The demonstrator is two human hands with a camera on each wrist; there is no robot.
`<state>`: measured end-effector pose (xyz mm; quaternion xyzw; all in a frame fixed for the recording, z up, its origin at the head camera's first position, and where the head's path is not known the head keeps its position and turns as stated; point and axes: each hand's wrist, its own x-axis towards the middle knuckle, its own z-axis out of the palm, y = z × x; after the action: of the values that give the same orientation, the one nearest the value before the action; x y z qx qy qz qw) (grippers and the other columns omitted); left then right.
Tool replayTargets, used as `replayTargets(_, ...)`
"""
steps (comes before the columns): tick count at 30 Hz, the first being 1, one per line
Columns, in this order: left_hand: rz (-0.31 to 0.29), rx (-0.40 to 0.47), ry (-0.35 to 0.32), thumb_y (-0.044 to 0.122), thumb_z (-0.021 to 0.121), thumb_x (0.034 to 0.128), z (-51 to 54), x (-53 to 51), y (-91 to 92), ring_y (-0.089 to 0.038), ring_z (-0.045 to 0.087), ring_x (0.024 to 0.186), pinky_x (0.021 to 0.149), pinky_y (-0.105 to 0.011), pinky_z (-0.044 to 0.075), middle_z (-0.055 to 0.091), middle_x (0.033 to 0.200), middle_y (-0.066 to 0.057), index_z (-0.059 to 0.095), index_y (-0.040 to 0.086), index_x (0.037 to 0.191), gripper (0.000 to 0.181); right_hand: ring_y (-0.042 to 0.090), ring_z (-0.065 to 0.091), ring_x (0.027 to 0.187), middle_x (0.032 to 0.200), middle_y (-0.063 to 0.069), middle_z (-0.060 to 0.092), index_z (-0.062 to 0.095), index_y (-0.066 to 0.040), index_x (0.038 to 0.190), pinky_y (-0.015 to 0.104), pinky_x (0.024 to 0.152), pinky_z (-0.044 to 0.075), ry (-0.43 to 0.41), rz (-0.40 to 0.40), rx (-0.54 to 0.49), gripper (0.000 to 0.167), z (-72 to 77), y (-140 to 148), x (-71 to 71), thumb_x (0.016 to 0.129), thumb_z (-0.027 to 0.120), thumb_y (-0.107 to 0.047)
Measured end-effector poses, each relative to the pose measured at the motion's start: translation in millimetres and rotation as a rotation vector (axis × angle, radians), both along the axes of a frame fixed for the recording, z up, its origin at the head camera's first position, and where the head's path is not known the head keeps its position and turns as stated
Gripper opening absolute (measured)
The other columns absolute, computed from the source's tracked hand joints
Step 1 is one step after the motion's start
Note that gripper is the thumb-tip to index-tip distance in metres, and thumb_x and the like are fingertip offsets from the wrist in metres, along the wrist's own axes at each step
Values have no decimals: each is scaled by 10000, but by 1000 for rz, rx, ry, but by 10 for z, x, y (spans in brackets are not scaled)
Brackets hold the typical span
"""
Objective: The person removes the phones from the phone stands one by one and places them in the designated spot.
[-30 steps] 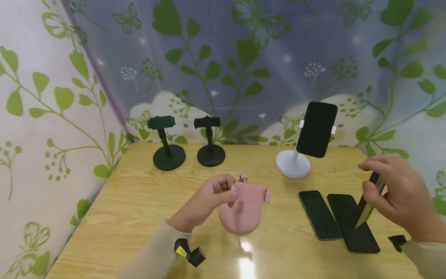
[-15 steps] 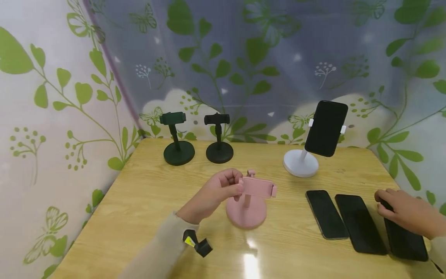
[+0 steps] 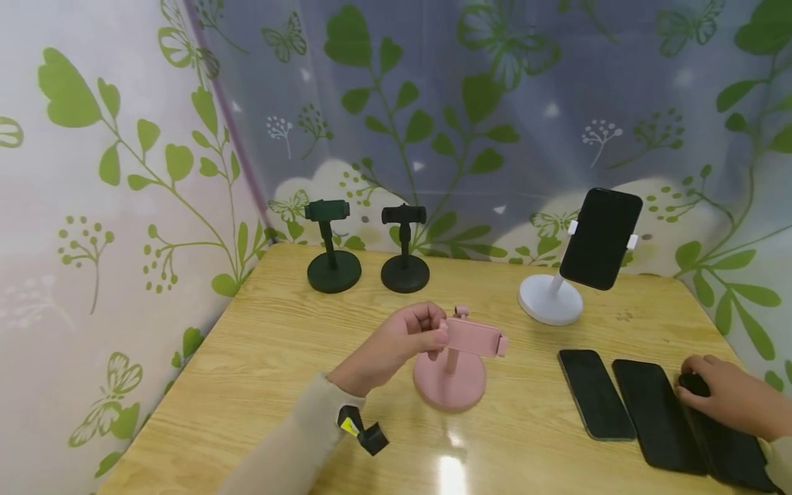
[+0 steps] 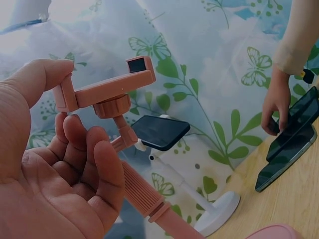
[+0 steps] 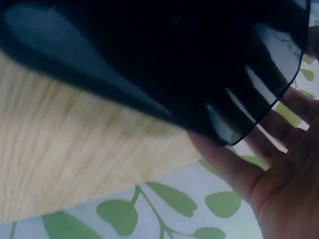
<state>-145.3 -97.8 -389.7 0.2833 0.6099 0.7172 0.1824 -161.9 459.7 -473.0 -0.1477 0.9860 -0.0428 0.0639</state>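
Note:
My left hand pinches the left end of the clamp on a pink phone stand. In the left wrist view, the thumb presses the clamp's outer jaw while the other fingers curl beneath. The stand's round base rests on the table. At the far right, my right hand grips the upper end of a black smartphone, which lies face up. The right wrist view shows the thumb at the edge of this smartphone and the fingers beyond it. Beside it lie another black smartphone and a dark smartphone.
A white phone stand holds an upright black smartphone at the back right. A dark green phone stand and a black phone stand stand at the back left. Patterned cloth hangs behind the wooden table.
My right hand has lowered the smartphone from a steep tilt to flat on the table, right of the other two. The left hand stays on the pink stand. The head view has shifted left.

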Motion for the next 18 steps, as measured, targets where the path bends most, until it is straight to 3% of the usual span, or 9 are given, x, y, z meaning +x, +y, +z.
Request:
replayTargets(6, -6, -5, 5, 466, 762, 928, -3, -10, 12, -119, 505, 799, 728, -243, 449, 519, 868, 4, 548, 67, 1018, 461, 236, 547, 680, 855, 130, 575, 677, 11, 995, 459, 600, 494, 58, -6, 42, 270, -32, -6, 50, 953, 750, -246)
replayTargets(11, -10, -4, 6, 461, 754, 938, -2, -9, 7, -119, 500, 801, 720, -240, 443, 515, 865, 5, 547, 65, 1020, 454, 285, 567, 702, 891, 206, 577, 686, 49, 1049, 495, 620, 504, 16, -64, 42, 344, 11, -63, 85, 1005, 685, -292)
replayTargets(18, -3, 14, 0, 496, 773, 916, -4, 8, 9, -112, 496, 799, 722, -234, 449, 512, 864, 6, 548, 73, 1017, 489, 422, 602, 805, 921, 272, 597, 654, 97, 1041, 561, 675, 514, -33, -109, 37, 355, 45, -112, 58, 935, 742, -229)
